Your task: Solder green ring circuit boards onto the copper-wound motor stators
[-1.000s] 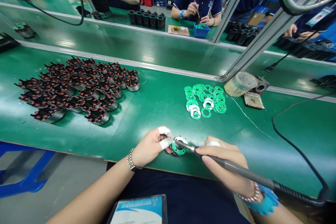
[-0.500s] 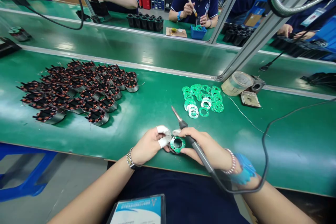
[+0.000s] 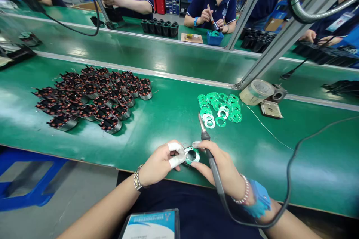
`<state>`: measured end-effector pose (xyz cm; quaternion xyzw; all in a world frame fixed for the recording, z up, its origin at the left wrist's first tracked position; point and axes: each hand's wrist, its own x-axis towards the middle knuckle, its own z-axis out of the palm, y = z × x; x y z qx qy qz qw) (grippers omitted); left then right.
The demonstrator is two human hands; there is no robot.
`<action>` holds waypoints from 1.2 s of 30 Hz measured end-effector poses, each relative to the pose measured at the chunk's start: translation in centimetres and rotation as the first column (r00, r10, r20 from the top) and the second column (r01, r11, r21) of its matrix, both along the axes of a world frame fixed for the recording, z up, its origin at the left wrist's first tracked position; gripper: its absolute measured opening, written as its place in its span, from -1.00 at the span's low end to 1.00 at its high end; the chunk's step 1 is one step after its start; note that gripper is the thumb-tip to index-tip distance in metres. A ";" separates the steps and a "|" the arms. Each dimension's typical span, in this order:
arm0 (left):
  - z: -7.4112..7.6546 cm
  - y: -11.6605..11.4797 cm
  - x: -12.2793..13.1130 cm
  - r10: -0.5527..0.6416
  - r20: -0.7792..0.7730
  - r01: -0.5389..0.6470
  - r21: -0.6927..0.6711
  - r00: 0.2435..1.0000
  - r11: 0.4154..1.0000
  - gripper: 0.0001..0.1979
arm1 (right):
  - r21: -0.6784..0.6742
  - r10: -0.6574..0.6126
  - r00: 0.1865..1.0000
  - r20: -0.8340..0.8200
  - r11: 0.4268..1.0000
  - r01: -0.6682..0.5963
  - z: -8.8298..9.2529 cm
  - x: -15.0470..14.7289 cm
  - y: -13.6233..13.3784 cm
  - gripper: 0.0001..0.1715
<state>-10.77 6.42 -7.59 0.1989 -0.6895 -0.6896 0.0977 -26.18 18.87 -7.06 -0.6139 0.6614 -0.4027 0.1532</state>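
Note:
My left hand [image 3: 160,163], with white tape on two fingers, is shut on a wound motor stator [image 3: 192,155]. A green ring-shaped circuit board sits on top of the stator, and its central hole shows dark. My right hand [image 3: 220,165] grips a black soldering iron [image 3: 213,168] like a pen, with its metal tip [image 3: 200,120] raised and pointing away from me, clear of the stator. One right fingertip rests close to the board's upper edge. The stator's underside is hidden by my fingers.
A cluster of copper-wound stators [image 3: 92,99] stands on the green bench [image 3: 260,149] to the left, and loose green ring boards [image 3: 221,109] lie ahead. A solder spool [image 3: 256,92] and iron stand [image 3: 277,95] sit at right. Co-workers work across a second belt.
The soldering iron has left the stator and now stays raised, its tip pointing away from me. My right hand sits beside the stator, and my left hand still holds it.

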 end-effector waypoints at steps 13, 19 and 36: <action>0.4 0.4 -0.2 0.107 0.043 -0.114 0.235 0.993 0.965 -0.81 | -0.059 0.074 0.997 -0.006 0.995 -0.075 1.0 1.8 -2.5 -0.74; 0.3 0.2 -0.6 0.123 0.120 -0.154 0.299 0.985 0.942 -0.87 | -0.122 -0.056 0.998 0.040 0.991 0.060 1.8 1.0 -1.6 -0.84; 0.4 -0.9 -0.7 0.027 0.176 -0.080 0.300 0.984 0.951 -0.89 | -0.049 0.139 0.983 0.123 0.990 -0.134 3.1 -2.1 1.9 -0.79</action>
